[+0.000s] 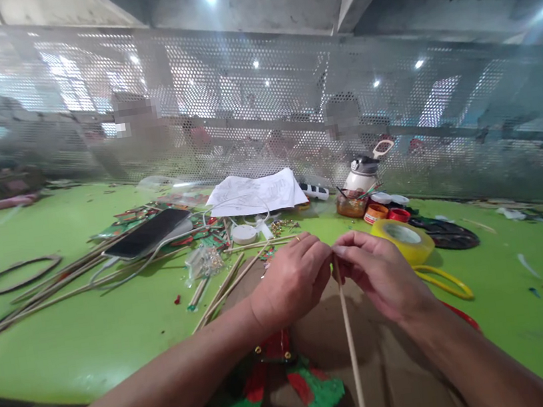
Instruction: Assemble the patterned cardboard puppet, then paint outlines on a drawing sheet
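My left hand [295, 278] and my right hand [379, 272] meet near the middle of the view, fingertips almost touching. Between them is the upper end of a thin wooden stick [352, 354], which runs down to the bottom edge. My right hand pinches it near the tip. The fingers of my left hand are closed at the same spot, with the fingertips partly hidden. Below lies brown cardboard [406, 373]. A red and green decorated piece [318, 389] with small gold rings rests at its lower left.
A phone [147, 234] with a white cable, long sticks [47, 296] and white papers [256, 192] lie on the green table [95, 349]. Yellow tape [405, 242], scissors with yellow handles [444, 281], jars and a white kettle [361, 174] stand right. Behind is a perforated screen.
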`<state>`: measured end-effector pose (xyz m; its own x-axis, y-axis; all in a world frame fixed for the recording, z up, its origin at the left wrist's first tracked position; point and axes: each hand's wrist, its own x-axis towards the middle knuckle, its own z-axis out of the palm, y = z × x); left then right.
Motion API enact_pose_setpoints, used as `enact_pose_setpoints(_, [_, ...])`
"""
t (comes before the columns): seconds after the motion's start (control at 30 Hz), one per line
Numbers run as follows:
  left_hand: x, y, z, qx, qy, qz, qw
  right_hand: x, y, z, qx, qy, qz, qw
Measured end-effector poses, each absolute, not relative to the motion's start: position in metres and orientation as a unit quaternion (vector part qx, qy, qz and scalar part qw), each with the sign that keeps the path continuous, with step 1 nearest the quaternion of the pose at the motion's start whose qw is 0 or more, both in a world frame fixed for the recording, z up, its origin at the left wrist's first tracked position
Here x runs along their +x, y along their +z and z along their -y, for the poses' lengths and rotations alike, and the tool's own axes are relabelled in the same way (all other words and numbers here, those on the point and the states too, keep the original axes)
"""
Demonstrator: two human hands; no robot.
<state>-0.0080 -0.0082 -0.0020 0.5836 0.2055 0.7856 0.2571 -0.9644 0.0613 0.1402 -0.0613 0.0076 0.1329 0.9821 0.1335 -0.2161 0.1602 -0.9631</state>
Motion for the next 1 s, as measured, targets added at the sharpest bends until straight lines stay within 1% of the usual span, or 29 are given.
enact_pose_setpoints(0.2, [-0.0097, 0.0006, 0.0071, -0.889, -0.438, 0.133, 0.028, 0.1418, 0.0083, 0.0607, -0.396, 0.5, 0.457, 0.62])
enact_pose_setpoints(0.37, [-0.0096, 0.0008, 0.0084, -0.896, -0.422, 0.135, 0.036, 0.137, 0.0107, 0.061, -0.421, 0.501, 0.419, 0.629])
enact_pose_setpoints(0.8, [-0.0079, -0.0036, 0.0086, -0.893, -0.428, 0.132, 0.041, 0.1358, 0.009, 0.0602, -0.445, 0.472, 0.431, 0.627])
enact_pose_setpoints(1.0, [-0.0059, -0.0055, 0.009, -0.877, -0.458, 0.142, -0.021, 0.1414, 0.0033, 0.0585, -0.464, 0.425, 0.483, 0.609])
